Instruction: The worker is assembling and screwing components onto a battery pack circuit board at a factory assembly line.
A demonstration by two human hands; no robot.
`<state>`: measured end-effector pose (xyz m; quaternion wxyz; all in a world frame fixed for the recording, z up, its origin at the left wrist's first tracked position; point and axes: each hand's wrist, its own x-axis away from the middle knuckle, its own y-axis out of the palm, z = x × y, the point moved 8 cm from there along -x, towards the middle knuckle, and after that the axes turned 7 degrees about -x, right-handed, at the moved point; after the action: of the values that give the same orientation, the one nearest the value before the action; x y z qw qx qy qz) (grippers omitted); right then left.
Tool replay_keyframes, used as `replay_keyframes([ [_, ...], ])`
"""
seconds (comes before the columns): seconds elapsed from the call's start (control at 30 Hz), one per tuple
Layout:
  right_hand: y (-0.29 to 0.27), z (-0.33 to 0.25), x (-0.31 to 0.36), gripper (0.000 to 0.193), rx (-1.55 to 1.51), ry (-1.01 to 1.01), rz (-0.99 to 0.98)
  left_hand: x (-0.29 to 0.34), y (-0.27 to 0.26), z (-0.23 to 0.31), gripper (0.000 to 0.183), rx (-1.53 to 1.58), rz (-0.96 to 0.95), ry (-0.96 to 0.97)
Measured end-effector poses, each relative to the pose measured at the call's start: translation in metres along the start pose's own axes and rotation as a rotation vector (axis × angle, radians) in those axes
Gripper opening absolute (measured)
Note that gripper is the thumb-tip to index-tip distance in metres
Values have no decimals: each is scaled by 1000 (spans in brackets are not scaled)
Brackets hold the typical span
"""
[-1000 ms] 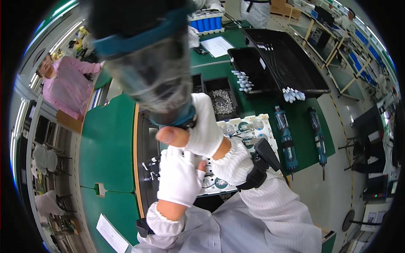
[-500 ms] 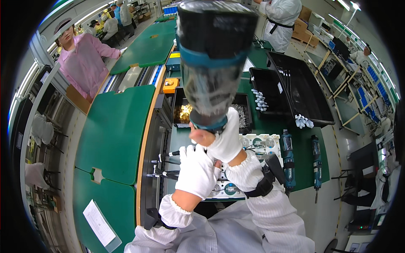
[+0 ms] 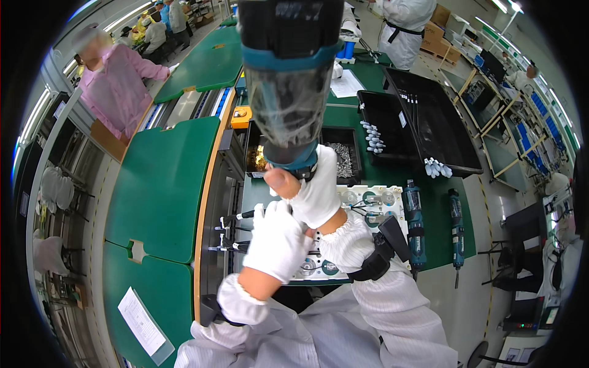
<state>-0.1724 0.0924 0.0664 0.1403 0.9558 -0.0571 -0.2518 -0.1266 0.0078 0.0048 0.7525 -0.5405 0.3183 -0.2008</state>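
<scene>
My right hand, in a white glove with bare fingertips, grips a teal-and-black cordless screwdriver. The tool stands nearly upright, its thick clear body and black battery end towards me; its tip is hidden below the hand. Close beside it, my gloved left hand rests over a white fixture plate, fingers bent and thumb tucked in. Whatever lies under those fingers is hidden. Round clear-and-green parts with black leads sit in the plate. Black cables with pale connectors stick out left of my left hand.
Beyond the plate are boxes of gold screws and silver screws. To the right lie two slim screwdrivers. Large black trays hold cables. Green boards line the left; a person in pink stands there.
The screwdriver and both hands have shifted slightly left, and the tool leans less to the right. My view has also moved a little. My right hand keeps its grip.
</scene>
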Motion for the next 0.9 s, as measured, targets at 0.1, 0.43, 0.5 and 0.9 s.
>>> replay_keyframes([
  [0.1, -12, -6, -4, 53, -65, 47, -109, -15, -36, -23, 41, 289, -238, 209],
  [0.43, 29, -24, 2, 58, -174, 1, -247, -126, 61, -334, 42, -304, 261, -91],
  [0.5, 6, -9, -2, 59, -57, -90, -182, -109, 141, -363, 43, -305, -16, -204],
  [0.9, -7, 12, -7, 67, -167, 66, -140, -165, 176, -366, 44, -279, -146, -272],
])
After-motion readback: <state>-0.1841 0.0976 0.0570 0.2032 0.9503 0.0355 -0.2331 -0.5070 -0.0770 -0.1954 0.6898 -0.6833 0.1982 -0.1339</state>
